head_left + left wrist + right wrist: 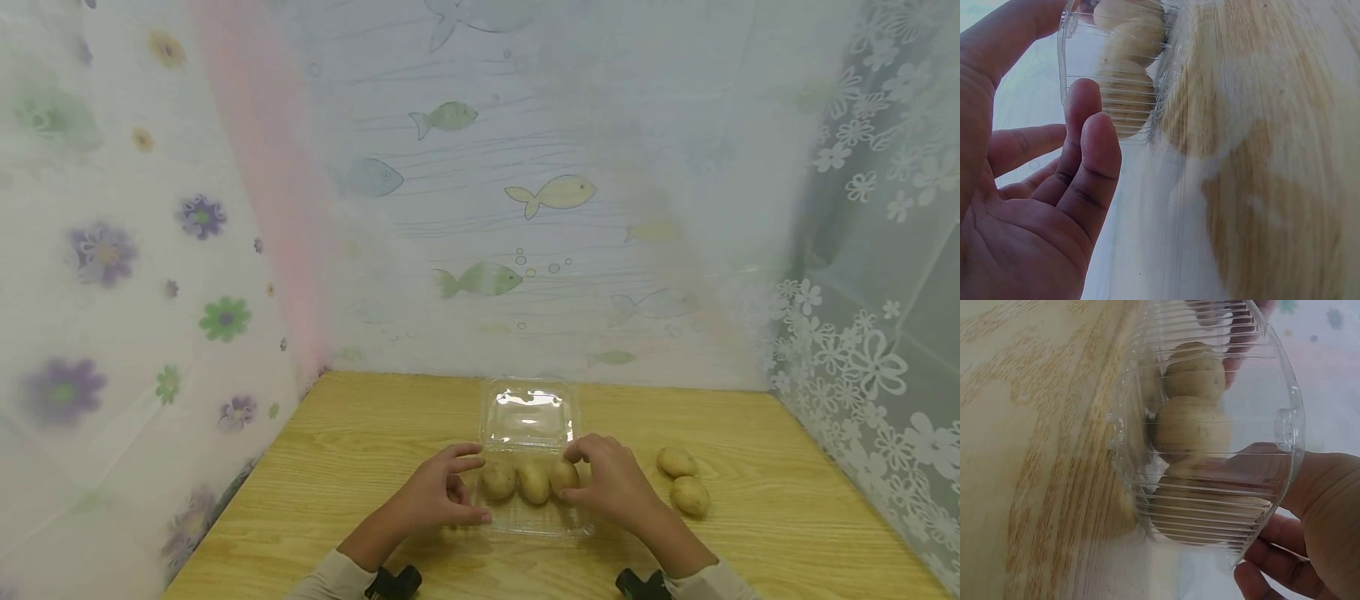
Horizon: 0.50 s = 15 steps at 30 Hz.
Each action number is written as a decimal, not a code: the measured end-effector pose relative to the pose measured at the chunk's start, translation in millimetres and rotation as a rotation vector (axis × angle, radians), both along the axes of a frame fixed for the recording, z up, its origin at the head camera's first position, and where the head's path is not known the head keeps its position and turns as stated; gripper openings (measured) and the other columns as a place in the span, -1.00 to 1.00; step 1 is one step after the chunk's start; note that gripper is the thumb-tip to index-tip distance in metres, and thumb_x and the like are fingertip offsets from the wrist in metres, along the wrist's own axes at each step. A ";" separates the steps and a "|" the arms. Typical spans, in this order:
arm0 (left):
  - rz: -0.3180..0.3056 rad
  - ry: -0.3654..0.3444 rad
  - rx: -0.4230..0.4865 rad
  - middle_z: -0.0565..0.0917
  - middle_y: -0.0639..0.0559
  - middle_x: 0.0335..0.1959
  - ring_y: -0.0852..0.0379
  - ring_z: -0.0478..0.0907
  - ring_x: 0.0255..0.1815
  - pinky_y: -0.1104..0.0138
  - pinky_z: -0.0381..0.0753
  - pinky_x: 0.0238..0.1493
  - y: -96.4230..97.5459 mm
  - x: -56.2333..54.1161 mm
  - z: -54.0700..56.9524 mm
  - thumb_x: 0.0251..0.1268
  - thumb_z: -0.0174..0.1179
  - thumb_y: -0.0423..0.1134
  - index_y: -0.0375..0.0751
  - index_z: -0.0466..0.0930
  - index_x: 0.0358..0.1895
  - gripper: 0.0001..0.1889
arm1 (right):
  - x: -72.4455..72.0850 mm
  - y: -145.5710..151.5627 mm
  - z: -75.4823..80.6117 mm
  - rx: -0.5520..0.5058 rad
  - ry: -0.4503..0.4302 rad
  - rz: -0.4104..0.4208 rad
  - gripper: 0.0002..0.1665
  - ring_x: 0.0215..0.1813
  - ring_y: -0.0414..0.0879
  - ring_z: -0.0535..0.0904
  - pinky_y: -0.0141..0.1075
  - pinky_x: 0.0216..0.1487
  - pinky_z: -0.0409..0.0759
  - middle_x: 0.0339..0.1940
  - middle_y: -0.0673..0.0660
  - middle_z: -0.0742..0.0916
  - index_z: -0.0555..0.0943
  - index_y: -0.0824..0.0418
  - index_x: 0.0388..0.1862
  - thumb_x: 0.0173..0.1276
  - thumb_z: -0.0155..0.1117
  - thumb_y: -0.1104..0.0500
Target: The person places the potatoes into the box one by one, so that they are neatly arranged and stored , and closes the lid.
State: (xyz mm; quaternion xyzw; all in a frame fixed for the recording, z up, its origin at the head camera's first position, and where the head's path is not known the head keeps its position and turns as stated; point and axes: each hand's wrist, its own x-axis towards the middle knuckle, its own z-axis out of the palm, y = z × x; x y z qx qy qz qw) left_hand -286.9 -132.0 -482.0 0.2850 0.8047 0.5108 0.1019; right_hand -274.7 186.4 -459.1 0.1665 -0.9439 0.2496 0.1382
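A wooden table (360, 442) lies under the clear container (534, 525), its lid (530, 412) open at the container's far side. At the container's left, the left hand (438, 493) spreads loose fingers; at its right, the right hand (611, 485) pinches a potato (564, 477) inside, beside two others (534, 483). Two loose potatoes (690, 496) lie right of the container.

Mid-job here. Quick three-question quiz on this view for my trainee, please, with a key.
1. How many potatoes sit in the clear plastic clamshell, and how many loose potatoes lie on the wood-grain table to its right?
2. True or false: the clamshell's lid is open.
3. In the head view, which hand pinches the clamshell's rightmost potato?

Key:
1. Three; two.
2. True.
3. The right hand.
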 end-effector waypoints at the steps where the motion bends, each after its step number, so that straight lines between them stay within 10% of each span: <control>1: 0.000 0.000 0.001 0.48 -0.26 0.46 0.17 0.69 -0.36 0.33 0.74 -0.31 0.0 0.0 0.0 0.10 0.61 -0.11 -0.13 0.25 0.59 -0.02 | 0.0 -0.1 0.0 0.000 0.000 -0.001 -0.49 -0.03 -0.11 0.60 0.05 0.10 0.56 -0.10 -0.07 0.76 0.74 0.04 -0.14 -0.10 0.78 0.04; 15: -0.004 0.004 -0.001 0.47 -0.26 0.47 0.18 0.69 -0.35 0.35 0.74 -0.29 -0.2 0.2 1.1 0.12 0.60 -0.10 -0.15 0.24 0.59 -0.01 | 1.6 -0.8 2.6 0.015 -0.018 -0.005 -0.49 -0.03 -0.12 0.59 0.10 0.09 0.55 -0.08 -0.09 0.75 0.74 0.00 -0.13 -0.08 0.77 0.01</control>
